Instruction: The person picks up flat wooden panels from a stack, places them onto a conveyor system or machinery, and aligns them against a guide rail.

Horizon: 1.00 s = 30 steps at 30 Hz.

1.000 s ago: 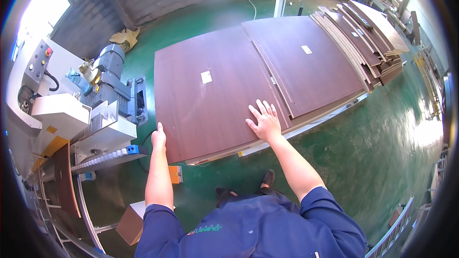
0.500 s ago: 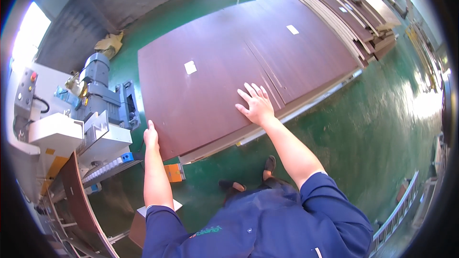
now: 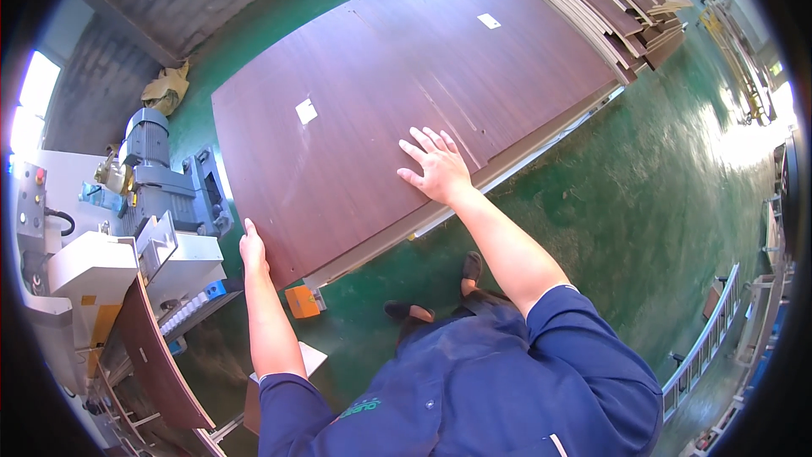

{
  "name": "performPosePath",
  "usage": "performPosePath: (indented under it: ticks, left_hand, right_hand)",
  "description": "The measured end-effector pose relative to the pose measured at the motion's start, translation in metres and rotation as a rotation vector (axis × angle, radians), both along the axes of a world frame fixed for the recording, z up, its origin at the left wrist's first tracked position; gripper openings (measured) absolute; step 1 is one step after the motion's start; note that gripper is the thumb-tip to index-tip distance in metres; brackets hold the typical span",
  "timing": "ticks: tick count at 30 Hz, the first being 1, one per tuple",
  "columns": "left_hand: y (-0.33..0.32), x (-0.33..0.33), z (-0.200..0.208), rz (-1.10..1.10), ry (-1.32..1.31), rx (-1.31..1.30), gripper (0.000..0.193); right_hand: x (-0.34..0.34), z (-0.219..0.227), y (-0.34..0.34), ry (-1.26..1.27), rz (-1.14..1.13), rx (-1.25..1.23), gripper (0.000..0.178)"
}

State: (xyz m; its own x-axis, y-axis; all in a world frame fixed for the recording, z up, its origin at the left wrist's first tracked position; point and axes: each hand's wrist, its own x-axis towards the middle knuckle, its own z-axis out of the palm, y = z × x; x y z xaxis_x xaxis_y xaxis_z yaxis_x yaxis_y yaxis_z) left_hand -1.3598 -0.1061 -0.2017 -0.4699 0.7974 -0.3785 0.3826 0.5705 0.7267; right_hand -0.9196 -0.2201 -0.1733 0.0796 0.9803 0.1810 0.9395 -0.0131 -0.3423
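Note:
A large dark brown board (image 3: 338, 165) with a white label lies flat on top of a stack in front of me. My left hand (image 3: 252, 247) grips its near left edge, thumb up along the side, the other fingers mostly hidden. My right hand (image 3: 438, 165) rests flat on the board near its front edge, fingers spread. A long narrow line runs across the brown surface just beyond my right fingers. Another white label (image 3: 489, 21) sits on the brown surface farther right.
To the left stands a white machine (image 3: 93, 267) with a grey motor (image 3: 150, 148). More brown boards (image 3: 605, 8) are piled at the far right. An orange block (image 3: 302, 301) is below the board's near corner. A ladder-like metal frame (image 3: 706, 347) lies at the lower right on the green floor (image 3: 609, 211).
The whole view has shifted, so the boards and machine appear farther left. Both hands keep nearly the same places on the board, the left at its edge and the right flat.

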Motion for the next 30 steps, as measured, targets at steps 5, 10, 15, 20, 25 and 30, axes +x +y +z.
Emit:
performPosePath:
  ticks: [5, 10, 15, 20, 25, 30]
  left_hand:
    - [-0.012, 0.004, 0.004, -0.029, -0.142, 0.02, 0.074]
    - [-0.011, 0.009, 0.006, -0.002, -0.15, -0.007, 0.076]
    - [-0.011, -0.007, -0.007, 0.0, -0.117, 0.053, 0.071]
    - [-0.014, 0.013, 0.006, -0.006, -0.08, 0.052, 0.067]
    - [-0.011, 0.012, 0.007, -0.034, 0.0, 0.035, 0.065]
    - [-0.024, 0.002, 0.007, -0.04, 0.235, 0.076, 0.071]
  right_hand:
    - [0.007, -0.002, -0.004, -0.002, -0.014, -0.033, 0.06]
    - [0.011, -0.004, -0.002, 0.017, -0.006, 0.016, 0.059]
    - [0.058, -0.004, 0.001, -0.073, -0.264, 0.236, 0.049]
    - [0.113, -0.022, -0.018, -0.084, -0.476, 0.033, 0.057]
    - [0.114, -0.032, -0.012, -0.142, -0.479, 0.04, 0.056]
    - [0.113, -0.031, -0.003, -0.233, -0.372, 0.107, 0.051]
